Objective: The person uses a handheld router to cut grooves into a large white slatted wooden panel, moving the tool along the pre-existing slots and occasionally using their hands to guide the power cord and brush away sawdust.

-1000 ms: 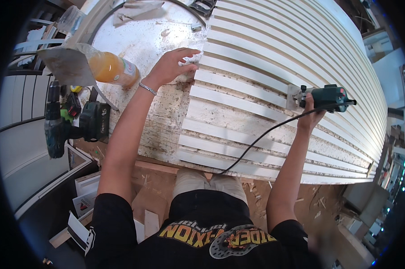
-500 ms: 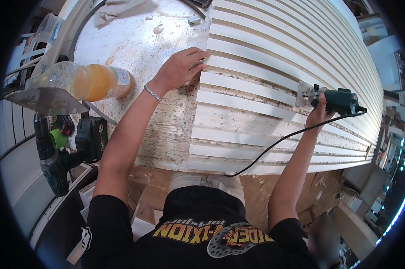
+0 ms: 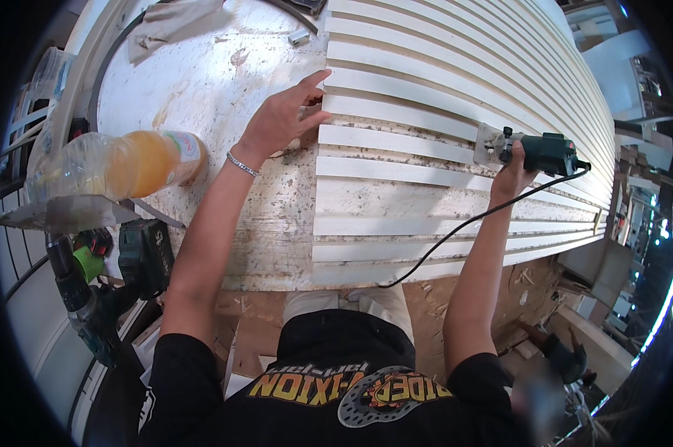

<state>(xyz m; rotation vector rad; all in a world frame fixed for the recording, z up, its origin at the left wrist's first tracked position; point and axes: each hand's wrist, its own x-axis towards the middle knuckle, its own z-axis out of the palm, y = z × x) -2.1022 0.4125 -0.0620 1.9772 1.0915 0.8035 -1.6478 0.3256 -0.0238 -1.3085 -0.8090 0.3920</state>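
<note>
My right hand [image 3: 509,179] is wrapped round a green trim router [image 3: 549,154] with a clear base. The router lies over long white slats [image 3: 396,140] set in parallel rows, and its black cord [image 3: 455,235] runs down to the table's near edge. At the slats' left ends is my left hand [image 3: 277,123], its index finger and thumb spread apart against two slat ends. I see nothing held in it; its other fingers are partly hidden.
An orange drink bottle [image 3: 154,160] lies tilted at the table's left. Below it hangs a cordless drill [image 3: 91,305]. A grey cloth [image 3: 173,28] and a small metal piece [image 3: 298,36] lie at the back. A person [image 3: 563,357] is at lower right.
The whole view has shifted slightly. My left hand's index finger and thumb have spread wider at the slat ends. The router stays at about the same place on the slats.
</note>
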